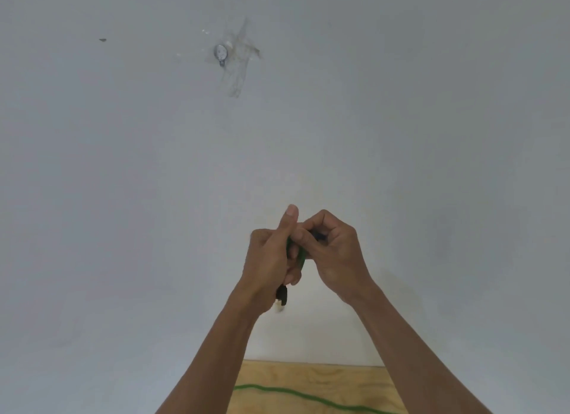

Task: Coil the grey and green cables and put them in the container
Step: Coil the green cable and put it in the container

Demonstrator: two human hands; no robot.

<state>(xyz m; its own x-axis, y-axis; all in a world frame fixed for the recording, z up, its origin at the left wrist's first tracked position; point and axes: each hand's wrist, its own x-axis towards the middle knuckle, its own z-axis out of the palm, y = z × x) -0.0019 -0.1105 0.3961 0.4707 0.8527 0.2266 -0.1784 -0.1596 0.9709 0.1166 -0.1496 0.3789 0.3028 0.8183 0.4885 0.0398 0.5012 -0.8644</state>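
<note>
Both forearms rise from the wooden counter (pixel 311 379) toward a pale wall (pixel 401 105). The left hand (pixel 268 259), thumb pointing up, is clenched around the green cable (pixel 300 256), its dark connector (pixel 282 296) hanging below the palm. The right hand (pixel 333 253) pinches the same cable beside the left thumb. More green cable lies across the counter

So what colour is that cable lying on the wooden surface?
Green. The cable shows clearly against the pale wooden surface at the bottom of the head view.
</note>
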